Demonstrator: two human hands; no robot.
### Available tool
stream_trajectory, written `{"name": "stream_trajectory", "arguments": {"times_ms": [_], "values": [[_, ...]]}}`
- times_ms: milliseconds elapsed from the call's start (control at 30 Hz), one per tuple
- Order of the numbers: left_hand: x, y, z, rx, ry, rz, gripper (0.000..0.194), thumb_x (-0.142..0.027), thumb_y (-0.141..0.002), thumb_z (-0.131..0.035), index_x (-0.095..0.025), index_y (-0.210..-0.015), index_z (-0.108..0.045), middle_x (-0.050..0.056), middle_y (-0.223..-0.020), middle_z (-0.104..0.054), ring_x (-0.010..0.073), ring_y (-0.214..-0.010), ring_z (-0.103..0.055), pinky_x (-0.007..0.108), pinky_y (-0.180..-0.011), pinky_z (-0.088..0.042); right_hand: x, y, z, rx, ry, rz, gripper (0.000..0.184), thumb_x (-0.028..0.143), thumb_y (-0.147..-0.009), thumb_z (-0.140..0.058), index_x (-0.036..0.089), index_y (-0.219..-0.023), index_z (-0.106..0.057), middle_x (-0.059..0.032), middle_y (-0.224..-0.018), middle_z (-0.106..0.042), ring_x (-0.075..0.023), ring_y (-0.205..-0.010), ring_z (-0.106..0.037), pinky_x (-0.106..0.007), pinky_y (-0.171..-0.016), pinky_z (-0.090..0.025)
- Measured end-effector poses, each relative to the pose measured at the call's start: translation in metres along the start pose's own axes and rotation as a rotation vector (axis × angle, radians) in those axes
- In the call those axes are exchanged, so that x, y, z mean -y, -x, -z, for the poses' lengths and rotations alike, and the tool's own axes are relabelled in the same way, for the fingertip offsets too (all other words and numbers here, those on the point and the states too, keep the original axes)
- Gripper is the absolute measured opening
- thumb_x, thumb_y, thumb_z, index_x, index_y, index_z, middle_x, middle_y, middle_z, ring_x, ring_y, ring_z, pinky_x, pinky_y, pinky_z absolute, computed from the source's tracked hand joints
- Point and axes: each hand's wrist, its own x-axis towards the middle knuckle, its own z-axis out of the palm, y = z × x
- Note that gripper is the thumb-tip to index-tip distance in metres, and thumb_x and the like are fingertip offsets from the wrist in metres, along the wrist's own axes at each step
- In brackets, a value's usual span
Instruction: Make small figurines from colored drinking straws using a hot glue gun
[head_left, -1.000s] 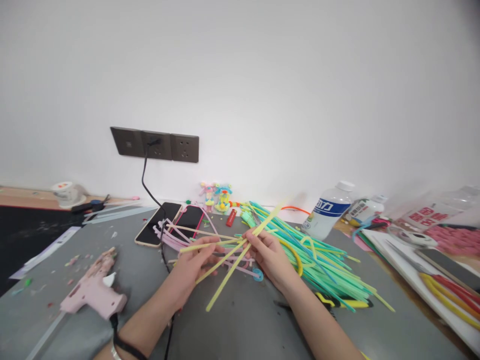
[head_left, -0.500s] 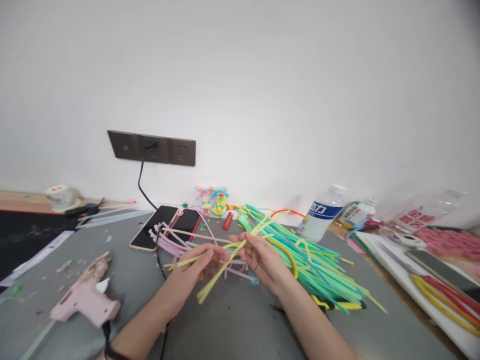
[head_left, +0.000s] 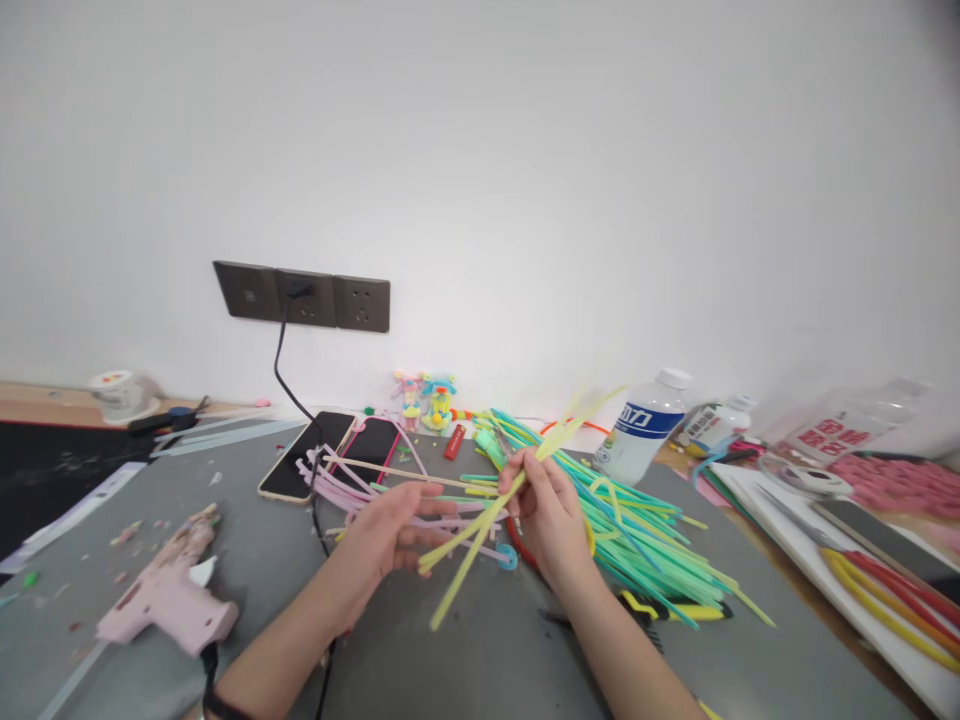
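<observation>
In my right hand (head_left: 553, 520) are several pale yellow pipe cleaners (head_left: 489, 516), pinched near their middle between thumb and fingers. They cross there, with the lower ends spreading toward me and the blurred upper ends pointing at the wall. My left hand (head_left: 379, 535) is open, fingers spread, just left of the lower ends; whether a fingertip touches them I cannot tell. Lilac pipe cleaners (head_left: 337, 488) lie behind the left hand, and a pile of green and teal pipe cleaners (head_left: 652, 550) extends behind and right of the right hand. A small blue coil (head_left: 508, 557) sits between the hands.
Left on the grey mat lies a pink glue gun (head_left: 176, 605). A black cable (head_left: 279, 365) runs from the wall socket past a phone (head_left: 300, 468). A bottle (head_left: 645, 430) and two small figures (head_left: 439, 402) stand near the wall. Yellow-handled pliers (head_left: 701, 611) lie partly under the pile.
My left hand has let go of the yellow pipe cleaners and opened, moving slightly left. My right hand, still gripping them, has shifted right, and their upper ends now reach farther up.
</observation>
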Motion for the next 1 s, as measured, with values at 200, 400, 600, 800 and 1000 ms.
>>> {"name": "stream_trajectory", "arguments": {"times_ms": [200, 400, 600, 800, 1000], "values": [[0.011, 0.008, -0.005, 0.254, -0.297, 0.066, 0.043, -0.047, -0.08, -0.074, -0.02, -0.114, -0.072, 0.014, -0.103, -0.076, 0.0202, -0.077, -0.074, 0.02, -0.055, -0.052, -0.004, 0.008, -0.005, 0.195, 0.198, -0.027, 0.038, 0.057, -0.085, -0.067, 0.019, -0.09, -0.067, -0.0039, -0.072, -0.073, -0.0124, -0.043, -0.055, -0.026, -0.042, -0.046], [0.015, 0.006, -0.004, 0.203, -0.302, 0.11, 0.044, -0.053, -0.087, -0.063, -0.015, -0.107, -0.071, 0.014, -0.092, -0.078, 0.0186, -0.069, -0.075, 0.022, -0.056, -0.053, -0.004, 0.01, -0.007, 0.258, 0.264, -0.072, 0.04, 0.059, -0.087, -0.063, 0.02, -0.091, -0.07, -0.0062, -0.078, -0.076, -0.0146, -0.05, -0.06, -0.028, -0.049, -0.049], [0.015, 0.0, 0.0, 0.077, -0.184, 0.077, 0.052, -0.059, -0.083, -0.066, -0.014, -0.109, -0.068, 0.015, -0.104, -0.077, 0.0228, -0.086, -0.075, 0.026, -0.062, -0.058, -0.008, 0.005, -0.001, 0.07, 0.178, 0.002, 0.041, 0.058, -0.083, -0.067, 0.019, -0.074, -0.072, -0.0053, -0.084, -0.072, -0.0163, -0.065, -0.062, -0.027, -0.061, -0.052], [0.012, -0.001, 0.001, -0.011, -0.083, 0.055, 0.04, -0.049, -0.088, -0.064, -0.014, -0.106, -0.065, 0.015, -0.102, -0.077, 0.0208, -0.083, -0.075, 0.024, -0.062, -0.058, -0.01, 0.004, -0.001, 0.092, 0.104, -0.25, 0.046, 0.064, -0.071, -0.075, 0.018, -0.07, -0.069, 0.0037, -0.051, -0.051, -0.0109, -0.043, -0.046, -0.023, -0.041, -0.04], [0.016, 0.001, -0.003, 0.1, -0.172, 0.098, 0.052, -0.061, -0.085, -0.062, -0.014, -0.108, -0.065, 0.013, -0.091, -0.077, 0.0175, -0.068, -0.074, 0.022, -0.056, -0.056, -0.01, 0.015, -0.014, 0.257, 0.219, -0.277, 0.049, 0.063, -0.071, -0.076, 0.016, -0.086, -0.073, 0.0033, -0.054, -0.056, -0.0099, -0.046, -0.049, -0.022, -0.046, -0.041]]}}
